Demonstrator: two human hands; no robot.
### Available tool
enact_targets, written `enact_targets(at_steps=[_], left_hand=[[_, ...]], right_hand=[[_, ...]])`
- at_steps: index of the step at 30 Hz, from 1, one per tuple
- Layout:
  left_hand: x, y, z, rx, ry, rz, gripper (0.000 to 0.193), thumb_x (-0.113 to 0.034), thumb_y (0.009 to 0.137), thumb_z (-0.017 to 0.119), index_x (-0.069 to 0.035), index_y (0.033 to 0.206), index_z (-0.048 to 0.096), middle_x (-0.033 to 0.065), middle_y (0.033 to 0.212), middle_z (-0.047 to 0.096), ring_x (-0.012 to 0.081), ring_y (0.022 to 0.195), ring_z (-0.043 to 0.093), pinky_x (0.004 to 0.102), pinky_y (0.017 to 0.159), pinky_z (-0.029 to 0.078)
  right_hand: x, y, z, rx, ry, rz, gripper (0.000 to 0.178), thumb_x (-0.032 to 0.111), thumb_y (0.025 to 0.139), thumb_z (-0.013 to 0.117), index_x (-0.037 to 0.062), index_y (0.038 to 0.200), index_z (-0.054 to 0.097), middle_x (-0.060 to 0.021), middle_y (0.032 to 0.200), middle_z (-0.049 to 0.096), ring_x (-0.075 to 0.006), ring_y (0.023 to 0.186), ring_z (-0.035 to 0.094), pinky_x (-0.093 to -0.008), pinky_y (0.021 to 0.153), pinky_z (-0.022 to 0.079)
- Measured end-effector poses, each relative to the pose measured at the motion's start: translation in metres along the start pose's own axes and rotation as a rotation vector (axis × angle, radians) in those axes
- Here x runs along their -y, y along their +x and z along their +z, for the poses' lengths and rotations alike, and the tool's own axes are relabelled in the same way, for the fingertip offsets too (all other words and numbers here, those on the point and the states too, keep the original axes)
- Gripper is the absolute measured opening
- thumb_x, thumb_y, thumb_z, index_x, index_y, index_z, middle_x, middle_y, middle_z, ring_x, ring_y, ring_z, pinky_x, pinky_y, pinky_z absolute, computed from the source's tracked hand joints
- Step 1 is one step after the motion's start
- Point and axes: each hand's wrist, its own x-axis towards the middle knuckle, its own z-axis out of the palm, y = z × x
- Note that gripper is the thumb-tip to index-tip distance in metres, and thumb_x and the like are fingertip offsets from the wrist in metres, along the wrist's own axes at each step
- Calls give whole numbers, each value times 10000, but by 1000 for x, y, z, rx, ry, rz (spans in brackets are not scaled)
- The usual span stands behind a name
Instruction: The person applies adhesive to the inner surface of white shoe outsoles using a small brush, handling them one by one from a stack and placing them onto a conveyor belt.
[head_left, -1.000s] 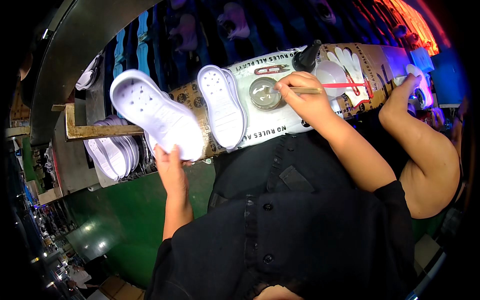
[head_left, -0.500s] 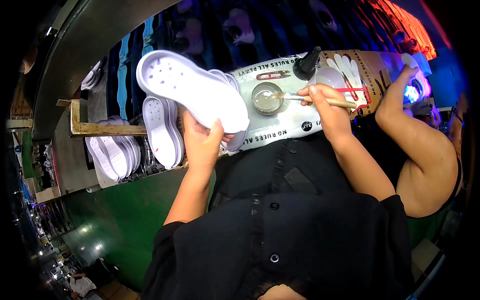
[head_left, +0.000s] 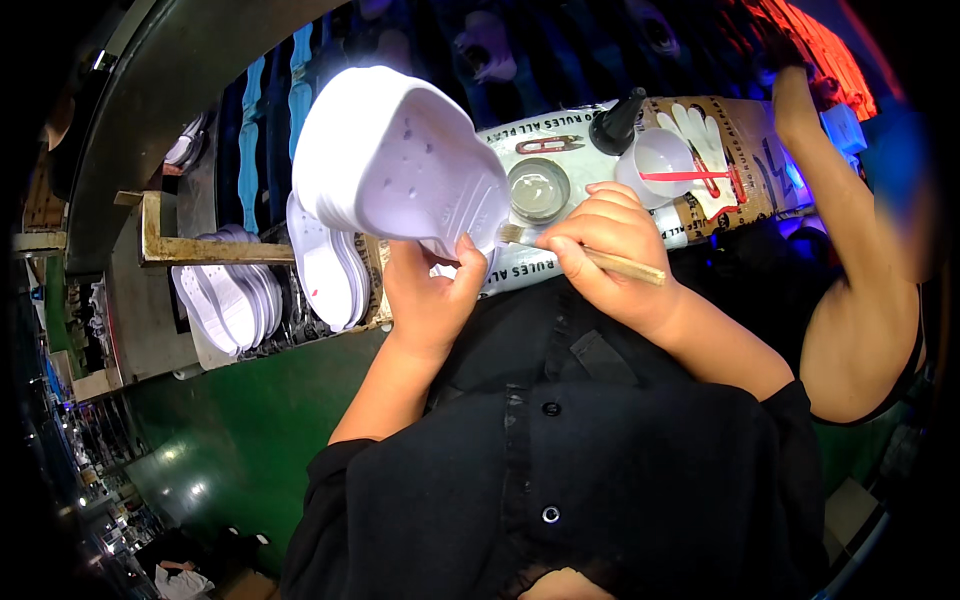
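Note:
My left hand [head_left: 432,292] grips a pale lilac shoe sole [head_left: 400,160] by its lower end, tilted so that its dotted inner face shows. In my right hand [head_left: 620,255] is a paintbrush [head_left: 625,267] with a wooden handle. The bristles are at the sole's right edge and seem to touch it. Just beyond the brush stands a small round jar [head_left: 539,190] of clear, greyish liquid. Beside it are a white cup [head_left: 655,160] with a red stick [head_left: 685,176] across it and a black cone-shaped bottle [head_left: 617,122].
Stacked lilac soles [head_left: 325,265] lie left of my hand, with another stack [head_left: 228,295] further left by a metal bracket [head_left: 200,252]. Red thread snips [head_left: 549,145] and a white glove [head_left: 698,150] rest on the work surface. A co-worker's arm [head_left: 850,190] is at the right.
The brush has moved from the jar leftward to the sole's edge. My left hand has tipped the sole up and turned it. The co-worker's arm has reached further away.

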Motion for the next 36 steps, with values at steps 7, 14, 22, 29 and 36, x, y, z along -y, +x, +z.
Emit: enact_targets(at_steps=[7, 14, 22, 29, 36], left_hand=[[11, -5, -2, 51, 92, 133, 312, -8, 765, 664, 48, 1045, 540, 139, 799, 657, 195, 624, 657, 283, 576, 526], [12, -4, -3, 58, 171, 202, 332, -24, 757, 668, 32, 1059, 543, 120, 760, 658, 196, 599, 655, 291, 566, 519], [8, -3, -1, 65, 147, 94, 344, -36, 766, 666, 39, 1064, 511, 138, 786, 662, 215, 647, 677, 292, 593, 531], [11, -2, 2, 51, 97, 129, 365, -40, 774, 665, 63, 1075, 488, 159, 850, 657, 204, 677, 677, 284, 603, 533], [13, -3, 0, 38, 137, 118, 381, -32, 766, 671, 51, 1094, 495, 139, 809, 656, 193, 640, 667, 278, 585, 528]], right_hand=[[-1, 2, 0, -26, -1, -10, 87, 133, 792, 685, 66, 744, 657, -44, 665, 604, -252, 663, 562, -369, 779, 414], [0, 4, -3, -10, -102, -13, 100, 134, 782, 698, 65, 723, 654, -39, 643, 585, -245, 645, 542, -357, 747, 402], [-2, 2, 7, -14, -25, -25, 92, 148, 782, 709, 79, 733, 672, -39, 646, 592, -239, 664, 557, -350, 776, 410], [-6, 2, 7, -11, 41, -47, 87, 151, 781, 716, 83, 742, 678, -44, 667, 605, -238, 674, 563, -362, 790, 415], [-5, -6, 4, 45, 23, -31, 93, 152, 784, 714, 74, 748, 678, -46, 656, 598, -246, 660, 562, -367, 771, 423]])
